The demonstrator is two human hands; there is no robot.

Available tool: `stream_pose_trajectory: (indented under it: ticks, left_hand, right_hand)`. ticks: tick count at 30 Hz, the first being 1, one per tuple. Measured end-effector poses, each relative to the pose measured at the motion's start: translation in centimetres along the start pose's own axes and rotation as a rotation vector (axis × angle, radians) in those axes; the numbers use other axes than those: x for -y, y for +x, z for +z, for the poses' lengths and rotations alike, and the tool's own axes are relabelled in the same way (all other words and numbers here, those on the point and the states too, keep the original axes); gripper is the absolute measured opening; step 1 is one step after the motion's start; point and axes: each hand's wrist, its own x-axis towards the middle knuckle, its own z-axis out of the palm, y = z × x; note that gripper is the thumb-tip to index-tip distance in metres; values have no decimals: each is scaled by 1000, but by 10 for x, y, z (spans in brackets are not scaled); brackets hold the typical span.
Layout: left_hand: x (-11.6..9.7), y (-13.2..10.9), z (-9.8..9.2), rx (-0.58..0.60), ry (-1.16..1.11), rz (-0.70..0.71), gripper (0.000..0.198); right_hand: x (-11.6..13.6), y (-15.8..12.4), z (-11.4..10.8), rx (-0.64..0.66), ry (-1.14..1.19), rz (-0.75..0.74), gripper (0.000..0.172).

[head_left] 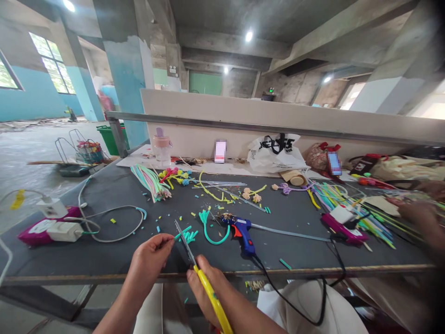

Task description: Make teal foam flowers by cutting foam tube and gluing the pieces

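**A:** What do we have at the far left of the desk (pixel 111 192)?

**B:** We note a pink packet (pixel 33 233) with a white adapter (pixel 65 231) touching it and a pale cable looped beside them. A bundle of pastel stems (pixel 150 182) lies farther back.

**A:** And the hands?

**B:** The left hand (pixel 149 260) is at the near edge, its grip clenched in a pinch on a teal strip (pixel 178 235) just above the desk. The right hand (pixel 205 287) is just beside it, its grip grasping the yellow handles of the scissors (pixel 184 243). The blades point away from us and meet the strip's free end.

**A:** What do we log to the right of that?

**B:** Cut teal bits (pixel 190 235) lie beside the blades, then a teal loop (pixel 208 228). Next is a blue glue gun (pixel 243 232), its black cord running over the edge. A white plastic bag (pixel 276 153) sits at the back. At the far right, another person's hand (pixel 419 218) is near a heap of coloured stems (pixel 347 199).
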Motion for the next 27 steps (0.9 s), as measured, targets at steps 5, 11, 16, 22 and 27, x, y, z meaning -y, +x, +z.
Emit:
stream_pose_trajectory:
  ticks: [5, 11, 16, 22, 27]
  left_hand:
    - [-2, -1, 1, -3, 2, -26, 35]
    - [0, 0, 1, -10, 8, -25, 36]
    - [2, 1, 1, 5, 15, -21, 35]
    - [-1, -2, 1, 17, -8, -44, 37]
    - [-2, -2, 1, 17, 11, -33, 40]
  right_hand:
    - [3, 0, -3, 23, -8, 17, 14]
    - [2, 1, -1, 21, 28, 40, 13]
    - [4, 0, -3, 16, 1, 63, 17]
    - [6, -3, -6, -8, 26, 43, 19]
    - [-1, 1, -1, -83, 103, 5, 25]
